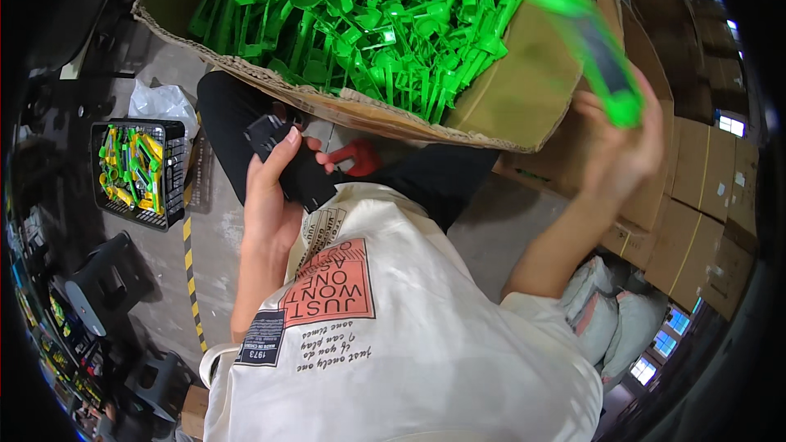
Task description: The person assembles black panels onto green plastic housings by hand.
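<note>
Grey floor (221, 250), stacked cartons (704, 168), box (524, 86) of green pieces (368, 29), left hand (273, 196) gripping black parts (308, 176), right hand (626, 151) gripping blurred green-black item (600, 53)

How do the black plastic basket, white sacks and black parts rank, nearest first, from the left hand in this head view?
1. Black parts: in the left hand.
2. Black plastic basket: to its left.
3. White sacks: far right.

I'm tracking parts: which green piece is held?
The green piece with a dark middle, in the right hand; others lie in the cardboard box or black basket.
</note>
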`<state>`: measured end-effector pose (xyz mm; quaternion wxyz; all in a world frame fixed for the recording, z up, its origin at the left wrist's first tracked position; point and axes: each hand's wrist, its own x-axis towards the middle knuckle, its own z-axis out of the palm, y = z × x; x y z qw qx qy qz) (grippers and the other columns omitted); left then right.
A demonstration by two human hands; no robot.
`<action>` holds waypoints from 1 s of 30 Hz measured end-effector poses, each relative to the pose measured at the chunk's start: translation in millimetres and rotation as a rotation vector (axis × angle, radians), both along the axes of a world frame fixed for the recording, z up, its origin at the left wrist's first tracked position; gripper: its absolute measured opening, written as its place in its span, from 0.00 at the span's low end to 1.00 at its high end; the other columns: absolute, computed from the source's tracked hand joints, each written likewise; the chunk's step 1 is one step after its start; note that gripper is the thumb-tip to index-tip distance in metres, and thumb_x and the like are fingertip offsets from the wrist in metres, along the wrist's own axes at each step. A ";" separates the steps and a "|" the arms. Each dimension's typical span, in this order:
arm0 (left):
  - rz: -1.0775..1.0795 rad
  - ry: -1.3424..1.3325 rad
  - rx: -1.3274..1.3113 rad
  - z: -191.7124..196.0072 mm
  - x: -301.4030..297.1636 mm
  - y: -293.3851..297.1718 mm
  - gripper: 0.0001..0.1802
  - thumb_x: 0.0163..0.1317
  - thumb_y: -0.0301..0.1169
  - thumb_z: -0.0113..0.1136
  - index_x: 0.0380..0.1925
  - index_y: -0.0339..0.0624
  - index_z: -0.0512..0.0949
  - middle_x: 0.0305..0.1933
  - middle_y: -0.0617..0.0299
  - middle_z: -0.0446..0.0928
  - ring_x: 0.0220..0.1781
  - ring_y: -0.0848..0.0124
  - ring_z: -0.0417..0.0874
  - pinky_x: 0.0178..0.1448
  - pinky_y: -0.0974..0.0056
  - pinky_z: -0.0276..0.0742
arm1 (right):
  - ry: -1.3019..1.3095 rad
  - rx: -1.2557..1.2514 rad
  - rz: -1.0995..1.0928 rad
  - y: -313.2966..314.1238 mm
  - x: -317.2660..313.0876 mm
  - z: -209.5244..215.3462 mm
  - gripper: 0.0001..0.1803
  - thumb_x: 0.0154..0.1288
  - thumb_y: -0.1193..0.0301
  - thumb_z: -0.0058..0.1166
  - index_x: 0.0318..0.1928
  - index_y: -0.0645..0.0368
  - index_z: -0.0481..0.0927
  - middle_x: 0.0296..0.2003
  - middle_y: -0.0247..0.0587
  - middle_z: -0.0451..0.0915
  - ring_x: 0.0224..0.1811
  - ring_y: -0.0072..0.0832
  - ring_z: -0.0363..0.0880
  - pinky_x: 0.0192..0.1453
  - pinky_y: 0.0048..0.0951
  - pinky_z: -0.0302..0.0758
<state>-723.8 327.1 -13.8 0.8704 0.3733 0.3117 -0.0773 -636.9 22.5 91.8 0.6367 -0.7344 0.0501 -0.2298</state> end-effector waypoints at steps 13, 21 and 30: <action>-0.162 -0.011 -0.027 11.2 -0.3 2.6 0.22 0.50 0.20 0.60 0.47 0.36 0.69 0.41 0.46 0.78 0.39 0.57 0.84 0.45 0.57 0.84 | 0.417 -0.845 -0.344 -79.5 20.2 -5.8 0.20 0.66 0.59 0.51 0.48 0.63 0.80 0.39 0.49 0.83 0.41 0.35 0.82 0.47 0.31 0.76; -0.035 -0.053 0.029 15.6 -14.2 9.9 0.24 0.47 0.17 0.64 0.45 0.40 0.68 0.36 0.59 0.76 0.35 0.67 0.81 0.41 0.61 0.82 | 0.305 -1.363 0.767 131.1 154.2 -69.3 0.16 0.62 0.58 0.49 0.40 0.55 0.81 0.33 0.41 0.83 0.36 0.40 0.81 0.41 0.41 0.75; 0.157 -0.126 0.022 24.4 -40.2 21.0 0.23 0.47 0.16 0.64 0.43 0.41 0.68 0.36 0.59 0.75 0.36 0.67 0.80 0.40 0.60 0.82 | 0.601 -0.898 0.825 200.4 190.5 -271.0 0.12 0.56 0.73 0.47 0.34 0.64 0.83 0.25 0.52 0.82 0.24 0.37 0.83 0.32 0.38 0.80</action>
